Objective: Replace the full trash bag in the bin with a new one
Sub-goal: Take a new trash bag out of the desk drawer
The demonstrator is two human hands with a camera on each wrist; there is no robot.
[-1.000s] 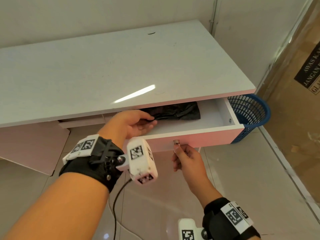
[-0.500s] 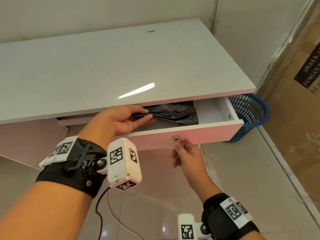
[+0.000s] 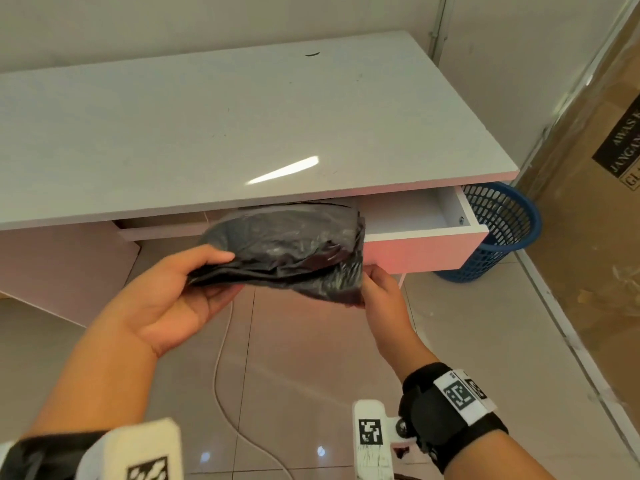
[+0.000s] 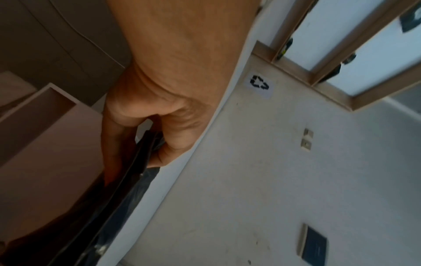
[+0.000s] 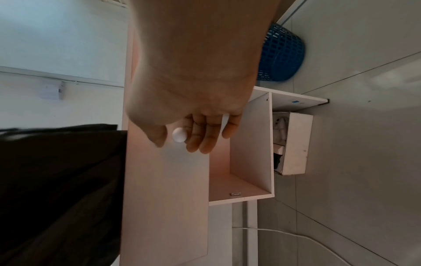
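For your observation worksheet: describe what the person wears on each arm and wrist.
Both forearms are bare, with no sleeves. The right wrist carries a black strap with a white square-coded tag and a white camera block. The left wrist carries the same kind of black strap and white coded block.

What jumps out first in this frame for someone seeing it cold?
The crumpled black trash bag, held in front of the desk: the left hand grips its near edge, while the right hand is by the knob of the open drawer, with its fingers loose. Next, the blue mesh bin on the floor at the desk's right end, partly behind the drawer.
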